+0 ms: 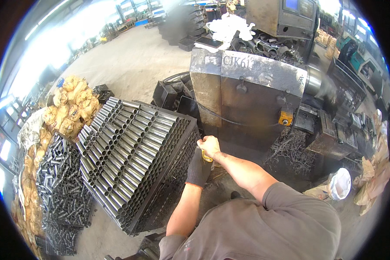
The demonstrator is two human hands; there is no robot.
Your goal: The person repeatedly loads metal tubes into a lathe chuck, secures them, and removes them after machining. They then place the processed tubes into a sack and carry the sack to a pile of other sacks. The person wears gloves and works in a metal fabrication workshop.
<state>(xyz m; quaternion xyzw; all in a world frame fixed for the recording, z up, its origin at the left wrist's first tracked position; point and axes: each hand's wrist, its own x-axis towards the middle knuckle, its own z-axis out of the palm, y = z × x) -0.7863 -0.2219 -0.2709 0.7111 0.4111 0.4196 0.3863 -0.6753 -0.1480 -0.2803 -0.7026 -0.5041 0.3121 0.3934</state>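
Note:
My left hand [198, 168] wears a dark knitted glove and is raised in front of me, beside the rack of metal tubes. My bare right hand [209, 146] meets it at the gloved fingers, its own fingers bent and closed. A small yellow loop or edge [207, 157] shows between the two hands; I cannot make out what it belongs to. The left fingers are mostly hidden behind the right hand. Just left of both hands, many steel tubes [132, 141] lie stacked in stepped rows in a dark metal crate [177, 149].
A lathe [247, 95] with a yellow switch box [285, 118] stands ahead. Metal shavings [290, 151] lie below it, near a white-lined bucket [339, 184]. At left are a heap of short metal pieces [63, 190] and tan wrapped bundles [71, 106]. Dark bins [164, 95] sit beyond the crate.

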